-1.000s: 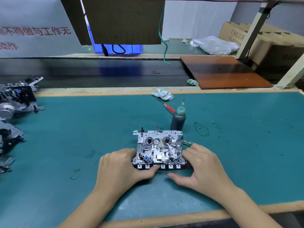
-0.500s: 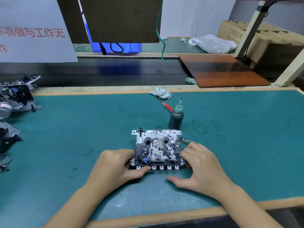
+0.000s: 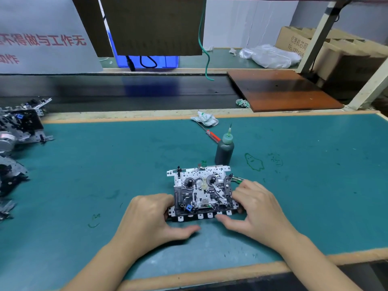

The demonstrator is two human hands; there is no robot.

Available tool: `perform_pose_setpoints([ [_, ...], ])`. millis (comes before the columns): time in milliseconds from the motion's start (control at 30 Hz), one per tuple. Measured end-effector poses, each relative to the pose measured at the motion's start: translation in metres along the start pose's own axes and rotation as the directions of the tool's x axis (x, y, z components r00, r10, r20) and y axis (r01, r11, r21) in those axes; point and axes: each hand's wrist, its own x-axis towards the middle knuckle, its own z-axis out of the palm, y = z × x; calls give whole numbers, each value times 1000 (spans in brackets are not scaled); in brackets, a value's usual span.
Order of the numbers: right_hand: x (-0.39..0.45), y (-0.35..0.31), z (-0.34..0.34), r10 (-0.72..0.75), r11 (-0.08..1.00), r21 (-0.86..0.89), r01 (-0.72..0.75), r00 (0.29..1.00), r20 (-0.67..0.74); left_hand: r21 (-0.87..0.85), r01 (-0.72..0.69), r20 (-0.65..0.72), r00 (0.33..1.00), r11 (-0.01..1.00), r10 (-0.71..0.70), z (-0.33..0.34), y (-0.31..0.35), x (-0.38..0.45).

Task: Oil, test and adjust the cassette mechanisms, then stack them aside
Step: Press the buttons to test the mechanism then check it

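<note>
Head view only: cassette mechanism (image 3: 202,192) lies flat on the green bench mat (image 3: 105,164), a little below the centre of the frame, its row of white key tabs facing the person. Left hand (image 3: 151,217) sits at the mechanism's nine o'clock side, fingers curled against its left edge, thumb stretched out along the mat just in front of the key row. Right hand (image 3: 256,206) sits at the three o'clock side, fingers bent over the right edge, thumb pointing inward toward the key tabs. Both hands appear to clamp the unit between them, though the fingertips are hidden behind the knuckles, so the exact contact is hard to make out.

At the mechanism's one o'clock, just beyond its far edge, stands a dark oil bottle (image 3: 224,151) with a green needle nozzle, upright. Past it, toward twelve o'clock, lies a red-handled screwdriver (image 3: 212,135), and beyond that a crumpled rag (image 3: 204,119) near the mat's far border. At nine o'clock, at the frame's left edge, sits a pile of other mechanisms (image 3: 19,131).
</note>
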Motion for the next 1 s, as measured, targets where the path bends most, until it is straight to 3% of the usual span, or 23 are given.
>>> perform_pose_setpoints([
  [233, -2, -4, -1, -2, 1000, -1, 2, 1000, -1, 79, 173, -80, 983, 982, -167, 6, 5, 6],
  [433, -1, -6, 2, 1, 997, -81, -7, 998, -67, -38, 17, 35, 999, 999, -16, 0, -9, 3],
  [600, -4, -4, 1, 11, 1000, 10, -11, 1000, -5, 49, 45, -14, 999, 998, -44, 4, -5, 4],
  [767, -4, -4, 1, 4, 1000, 6, -4, 1000, -24, -7, 0, 16, 1000, 1000, 0, 0, -9, 4],
  [1000, -4, -4, -3, 9, 1000, 26, -9, 1000, -3, 162, 200, -30, 980, 966, -198, 5, 8, 6],
])
